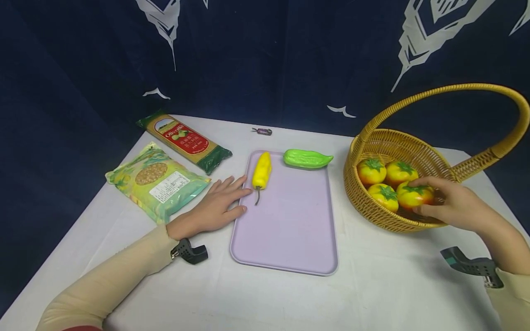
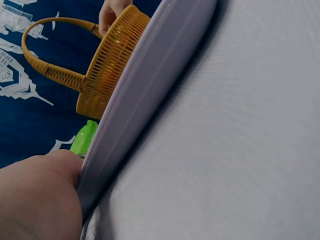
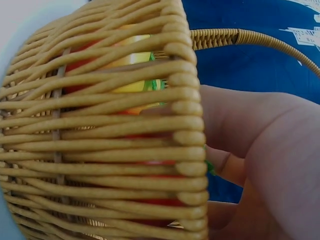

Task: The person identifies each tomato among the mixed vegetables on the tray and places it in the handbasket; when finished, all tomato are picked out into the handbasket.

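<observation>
My right hand [image 1: 459, 202] reaches over the near right rim of a wicker basket [image 1: 374, 218] and holds a yellow-and-red tomato [image 1: 411, 195] between thumb and fingers. Several similar tomatoes with green leafy tops, such as one tomato [image 1: 371, 171], lie beside it. In the right wrist view the basket's weave [image 3: 100, 130] hides most of the grasp. With fingers spread, my left hand [image 1: 215, 207] rests at the left edge of a lilac tray [image 1: 290, 225]. A yellow pepper [image 1: 262, 171] lies near those fingertips on the tray. At the tray's far right corner is a green pepper [image 1: 307, 159].
Left of the tray lie a green-and-yellow bag [image 1: 159, 181] and an Olivoilà pasta packet [image 1: 184, 140]. A small purple wrapped candy [image 1: 262, 132] sits behind the tray. The basket's tall handle [image 1: 439, 89] arches up at the right. A dark blue patterned curtain [image 1: 256, 59] hangs behind.
</observation>
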`<state>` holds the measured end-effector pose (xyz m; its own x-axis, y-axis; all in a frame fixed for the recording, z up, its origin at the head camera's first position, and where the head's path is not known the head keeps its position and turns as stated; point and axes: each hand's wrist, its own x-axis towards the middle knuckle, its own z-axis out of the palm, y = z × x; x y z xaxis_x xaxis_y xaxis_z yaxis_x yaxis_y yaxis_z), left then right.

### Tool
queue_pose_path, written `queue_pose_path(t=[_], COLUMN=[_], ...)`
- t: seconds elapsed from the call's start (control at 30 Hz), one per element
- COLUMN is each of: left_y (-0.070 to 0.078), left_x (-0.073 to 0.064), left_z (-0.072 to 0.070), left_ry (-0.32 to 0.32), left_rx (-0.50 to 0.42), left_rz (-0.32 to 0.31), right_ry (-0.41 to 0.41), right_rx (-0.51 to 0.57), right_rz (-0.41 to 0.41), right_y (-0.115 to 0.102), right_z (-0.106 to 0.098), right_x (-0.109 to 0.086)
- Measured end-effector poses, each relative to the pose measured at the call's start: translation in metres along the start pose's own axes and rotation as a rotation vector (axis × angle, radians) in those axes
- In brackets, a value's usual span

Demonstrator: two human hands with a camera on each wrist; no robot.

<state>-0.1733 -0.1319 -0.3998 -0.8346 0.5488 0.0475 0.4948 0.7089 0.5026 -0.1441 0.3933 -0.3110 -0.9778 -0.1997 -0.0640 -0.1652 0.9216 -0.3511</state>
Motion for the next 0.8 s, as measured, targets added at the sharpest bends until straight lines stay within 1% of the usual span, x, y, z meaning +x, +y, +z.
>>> queue_pose_path(t=[0.53, 0.8], left_y=[-0.0004, 0.0002], left_x=[-0.0002, 0.0], left_z=[-0.0001, -0.0003], left_ry=[-0.002, -0.003], left_rx=[0.006, 0.007], left_rz=[-0.004, -0.005], right_ry=[-0.065, -0.064], right_rx=[-0.059, -0.068], right_rz=[0.026, 0.035], right_y=[-0.0009, -0.0013], right_z=[-0.0007, -0.0019], right_x=[0.0048, 0.0062])
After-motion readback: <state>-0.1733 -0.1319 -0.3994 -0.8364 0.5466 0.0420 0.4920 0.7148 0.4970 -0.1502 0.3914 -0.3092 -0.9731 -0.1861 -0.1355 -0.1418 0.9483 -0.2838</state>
